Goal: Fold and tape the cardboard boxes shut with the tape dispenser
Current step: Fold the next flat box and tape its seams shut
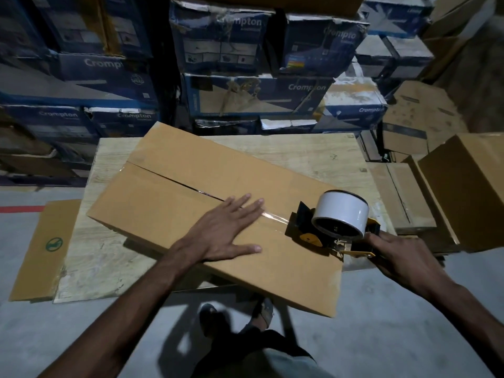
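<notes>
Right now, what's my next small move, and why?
Probably pull the dispenser with the right hand on to the near edge of the box: tape covers the seam only up to it, and the left hand presses the box flat.

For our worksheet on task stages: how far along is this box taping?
Done: the box has its flaps folded shut, with shiny tape along most of the seam. In hand: the left hand presses the top while the right hand grips the tape dispenser near the box's end. Left: the last stretch and cutting.
</notes>
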`<state>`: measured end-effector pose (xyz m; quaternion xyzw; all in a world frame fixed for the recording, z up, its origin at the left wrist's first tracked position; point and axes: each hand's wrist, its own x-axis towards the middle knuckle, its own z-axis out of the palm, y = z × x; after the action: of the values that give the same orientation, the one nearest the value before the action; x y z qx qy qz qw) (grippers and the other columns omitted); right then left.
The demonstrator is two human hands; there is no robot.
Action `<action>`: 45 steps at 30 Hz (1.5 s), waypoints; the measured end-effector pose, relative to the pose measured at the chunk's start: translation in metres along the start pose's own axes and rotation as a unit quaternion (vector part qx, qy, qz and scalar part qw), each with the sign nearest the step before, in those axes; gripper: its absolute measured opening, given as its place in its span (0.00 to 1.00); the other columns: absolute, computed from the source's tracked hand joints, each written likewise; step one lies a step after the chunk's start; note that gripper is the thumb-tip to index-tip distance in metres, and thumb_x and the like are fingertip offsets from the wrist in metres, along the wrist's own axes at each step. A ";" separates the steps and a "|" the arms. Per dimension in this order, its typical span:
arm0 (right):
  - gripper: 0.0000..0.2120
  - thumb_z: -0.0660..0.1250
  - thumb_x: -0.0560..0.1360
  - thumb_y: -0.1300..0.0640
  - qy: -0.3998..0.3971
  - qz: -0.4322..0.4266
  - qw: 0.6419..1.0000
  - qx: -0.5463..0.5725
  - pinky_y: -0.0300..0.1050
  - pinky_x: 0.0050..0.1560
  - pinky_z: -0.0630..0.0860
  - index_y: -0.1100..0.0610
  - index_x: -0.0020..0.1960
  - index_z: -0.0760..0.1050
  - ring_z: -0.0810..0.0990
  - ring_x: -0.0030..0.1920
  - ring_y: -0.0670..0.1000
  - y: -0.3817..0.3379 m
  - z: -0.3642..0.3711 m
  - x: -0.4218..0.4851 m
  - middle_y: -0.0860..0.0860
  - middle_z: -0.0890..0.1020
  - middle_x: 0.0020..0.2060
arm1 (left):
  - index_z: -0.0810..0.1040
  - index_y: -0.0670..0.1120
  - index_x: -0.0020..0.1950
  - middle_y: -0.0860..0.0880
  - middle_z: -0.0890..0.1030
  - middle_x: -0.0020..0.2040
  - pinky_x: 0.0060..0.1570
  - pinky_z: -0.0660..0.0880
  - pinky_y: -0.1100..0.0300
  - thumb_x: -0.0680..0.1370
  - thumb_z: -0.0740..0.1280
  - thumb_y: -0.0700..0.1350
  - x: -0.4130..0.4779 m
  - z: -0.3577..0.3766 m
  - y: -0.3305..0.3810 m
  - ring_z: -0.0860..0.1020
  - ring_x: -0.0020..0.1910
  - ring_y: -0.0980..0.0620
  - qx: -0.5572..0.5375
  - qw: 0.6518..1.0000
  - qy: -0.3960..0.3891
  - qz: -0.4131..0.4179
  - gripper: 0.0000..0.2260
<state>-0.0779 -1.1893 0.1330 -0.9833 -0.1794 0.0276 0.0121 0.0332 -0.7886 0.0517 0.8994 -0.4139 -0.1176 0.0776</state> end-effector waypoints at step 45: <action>0.36 0.84 0.62 0.59 0.065 -0.046 0.996 0.032 0.43 0.20 0.69 0.45 0.64 0.72 0.79 0.26 0.55 0.068 0.033 -0.061 0.50 0.83 0.44 | 0.50 0.46 0.85 0.47 0.41 0.85 0.82 0.38 0.51 0.72 0.53 0.81 0.078 0.032 0.208 0.35 0.83 0.53 -0.026 0.995 0.029 -0.094 0.53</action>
<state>-0.1128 -1.2745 0.1013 -0.9728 -0.2225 -0.0312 0.0569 -0.0779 -0.9836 0.0584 0.9349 -0.3221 -0.1092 0.1015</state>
